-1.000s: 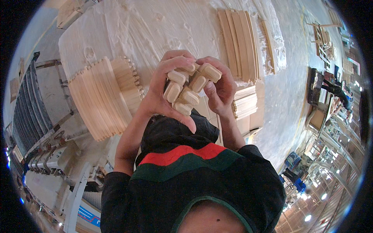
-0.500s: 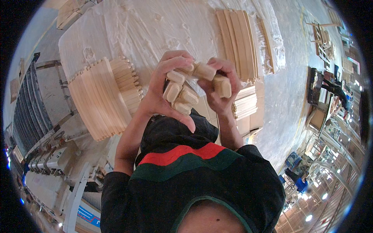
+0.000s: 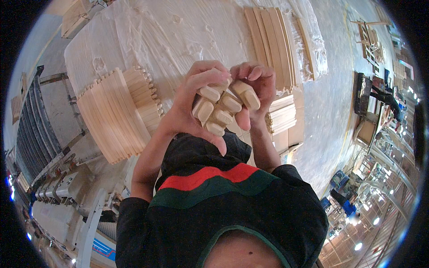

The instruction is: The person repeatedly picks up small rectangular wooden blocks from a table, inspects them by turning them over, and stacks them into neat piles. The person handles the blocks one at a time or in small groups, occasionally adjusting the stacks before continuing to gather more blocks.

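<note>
A bundle of several pale wooden slats [image 3: 219,105] is gripped in my left hand [image 3: 183,100], their rounded ends turned up toward me. My left fingers curl over the far side of the bundle, and the thumb stretches along the near side. Against the bundle's right edge is one more wooden slat [image 3: 246,95], tilted, between the curled fingers and thumb of my right hand [image 3: 263,91]. The lengths of the slats below their ends are mostly hidden by the hands and the other slats.
A plastic-wrapped stack [image 3: 178,40] lies beyond my hands. On it rest a pile of slats [image 3: 114,116] at left and longer boards [image 3: 270,49] at right. More slats [image 3: 282,115] sit by my right forearm. Dark ribbed machinery [image 3: 38,129] stands far left; people work at far right.
Two slats at my right hand stood apart from the bundle; now one shows there, tilted against the group. My right hand has turned and drawn nearer the left.
</note>
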Demonstrator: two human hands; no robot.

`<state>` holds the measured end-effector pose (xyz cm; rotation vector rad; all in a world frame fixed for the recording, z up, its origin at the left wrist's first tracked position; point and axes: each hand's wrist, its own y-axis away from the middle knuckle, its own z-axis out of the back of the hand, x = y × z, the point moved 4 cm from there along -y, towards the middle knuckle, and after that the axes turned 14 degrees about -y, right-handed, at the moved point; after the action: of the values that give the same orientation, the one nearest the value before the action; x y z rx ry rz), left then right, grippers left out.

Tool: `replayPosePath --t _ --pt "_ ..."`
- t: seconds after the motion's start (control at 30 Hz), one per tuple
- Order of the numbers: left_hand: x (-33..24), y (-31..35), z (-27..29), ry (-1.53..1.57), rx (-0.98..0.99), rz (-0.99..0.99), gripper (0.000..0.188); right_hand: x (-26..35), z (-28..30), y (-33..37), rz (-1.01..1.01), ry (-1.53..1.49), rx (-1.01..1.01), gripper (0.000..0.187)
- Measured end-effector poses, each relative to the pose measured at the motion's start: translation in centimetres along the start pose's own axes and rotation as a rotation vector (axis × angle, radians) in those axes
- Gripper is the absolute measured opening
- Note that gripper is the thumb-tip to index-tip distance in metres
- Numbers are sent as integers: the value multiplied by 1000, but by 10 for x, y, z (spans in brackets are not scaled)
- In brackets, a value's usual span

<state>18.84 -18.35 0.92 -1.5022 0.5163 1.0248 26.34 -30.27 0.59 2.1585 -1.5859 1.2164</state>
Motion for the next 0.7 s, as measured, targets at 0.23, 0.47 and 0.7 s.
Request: replayPosePath --t 0.23,0.47,0.7 --pt "2 3 1 44 -36 14 118 -10 14 7 54 200 67 79" --pt "5 8 4 80 -49 22 118 -8 8 21 137 341 284 107" --pt "8 4 9 68 -14 -81 122 -14 11 37 133 750 360 118"
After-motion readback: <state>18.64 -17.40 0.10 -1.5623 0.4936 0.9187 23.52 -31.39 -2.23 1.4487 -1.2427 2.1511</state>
